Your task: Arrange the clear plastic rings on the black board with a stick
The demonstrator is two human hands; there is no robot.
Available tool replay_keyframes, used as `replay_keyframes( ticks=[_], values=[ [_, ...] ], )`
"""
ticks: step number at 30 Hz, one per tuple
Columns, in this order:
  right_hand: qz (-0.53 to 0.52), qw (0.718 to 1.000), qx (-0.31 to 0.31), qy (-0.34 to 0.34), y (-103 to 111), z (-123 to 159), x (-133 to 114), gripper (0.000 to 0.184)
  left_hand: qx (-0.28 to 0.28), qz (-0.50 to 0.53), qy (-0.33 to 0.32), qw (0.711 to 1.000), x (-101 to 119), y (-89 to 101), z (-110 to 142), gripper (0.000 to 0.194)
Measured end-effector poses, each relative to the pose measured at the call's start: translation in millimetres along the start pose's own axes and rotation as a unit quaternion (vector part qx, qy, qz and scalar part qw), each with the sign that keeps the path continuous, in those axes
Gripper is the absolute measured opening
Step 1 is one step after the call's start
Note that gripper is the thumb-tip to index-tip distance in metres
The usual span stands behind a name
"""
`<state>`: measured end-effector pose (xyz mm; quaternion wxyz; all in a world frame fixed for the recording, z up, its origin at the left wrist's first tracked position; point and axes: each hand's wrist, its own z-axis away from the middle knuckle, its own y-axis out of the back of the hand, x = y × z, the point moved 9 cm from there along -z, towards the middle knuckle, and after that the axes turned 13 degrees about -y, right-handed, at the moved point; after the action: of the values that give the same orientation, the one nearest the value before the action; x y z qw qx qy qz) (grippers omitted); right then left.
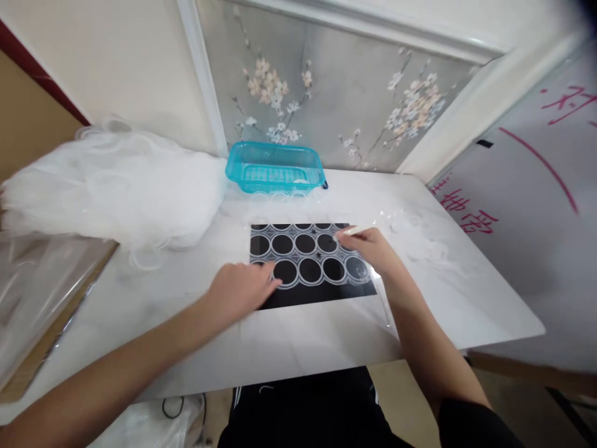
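Note:
A black sheet (317, 292) printed with rows of white-rimmed circles lies flat on the white table. My left hand (242, 286) rests at its left edge, index finger and thumb stretched out against the sheet, with nothing in the grasp. In my right hand (368, 246), the fingers are closed around a slim white pen-like tool (355, 230). Its tip is close to the upper right circles, but whether it touches them I cannot tell. Clear film (385, 305) shows beside the sheet, partly hidden under my right forearm.
At the back stands a turquoise plastic basket (237, 163), with pale rings (298, 198) in front. A large heap of white mesh material (130, 186) covers the back left. Plastic-wrapped board (41, 298) lies at the left. Clear scraps (424, 242) are on the right, near a whiteboard (522, 186).

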<state>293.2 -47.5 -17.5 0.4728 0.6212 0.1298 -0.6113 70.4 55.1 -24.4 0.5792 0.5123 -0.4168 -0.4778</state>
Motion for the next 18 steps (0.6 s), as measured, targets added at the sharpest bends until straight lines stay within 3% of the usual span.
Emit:
replay_keyframes(
  ticks=[2, 4, 8, 12, 18],
  values=[
    [-0.008, 0.998, -0.063, 0.027, -37.1, 26.1, -7.2, 0.025, 0.019, -0.041, -0.081, 0.996, 38.7, -9.6, 19.6, 0.041],
    [0.011, 0.989, -0.133, 0.058, -80.4, 47.6, -18.1, 0.021, 0.051, -0.070, -0.141, 0.986, 60.3, -19.0, 36.3, 0.041],
    [0.049, 0.974, -0.193, 0.112, -141.6, 68.0, -38.9, 0.015, 0.103, -0.075, -0.180, 0.975, 60.4, -26.0, 52.9, 0.052],
    [0.055, 0.972, -0.186, 0.136, -162.7, 67.2, -42.7, 0.015, 0.075, -0.069, -0.117, 0.988, 41.2, -27.3, 52.8, 0.067],
    [0.043, 0.983, -0.150, 0.094, -161.2, 57.9, -28.6, 0.018, 0.047, -0.042, -0.071, 0.995, 37.9, -35.6, 53.6, 0.075]
  ],
)
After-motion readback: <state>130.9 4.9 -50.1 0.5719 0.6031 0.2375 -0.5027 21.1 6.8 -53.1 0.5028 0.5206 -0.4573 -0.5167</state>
